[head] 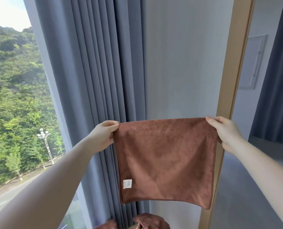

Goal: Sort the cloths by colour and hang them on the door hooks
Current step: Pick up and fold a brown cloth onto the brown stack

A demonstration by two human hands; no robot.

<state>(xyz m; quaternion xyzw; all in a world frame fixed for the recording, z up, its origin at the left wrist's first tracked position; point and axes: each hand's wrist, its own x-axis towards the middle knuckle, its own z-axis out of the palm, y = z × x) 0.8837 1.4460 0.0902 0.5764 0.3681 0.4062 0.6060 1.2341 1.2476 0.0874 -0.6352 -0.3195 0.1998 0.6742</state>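
A brown cloth (pixel 165 161) hangs spread out flat in front of me, a small white label near its lower left corner. My left hand (pixel 102 133) pinches its top left corner and my right hand (pixel 225 131) pinches its top right corner. The cloth is held up before a white wall panel (pixel 183 63) and a wooden door frame (pixel 233 66). More brown cloth (pixel 150 221) lies bunched at the bottom edge of the view. No door hooks are in view.
Grey-blue curtains (pixel 91 71) hang to the left of the wall panel, beside a large window (pixel 17 96) with trees and a road outside. Through the doorway on the right are a grey floor (pixel 246 187), a dark curtain and a wall panel.
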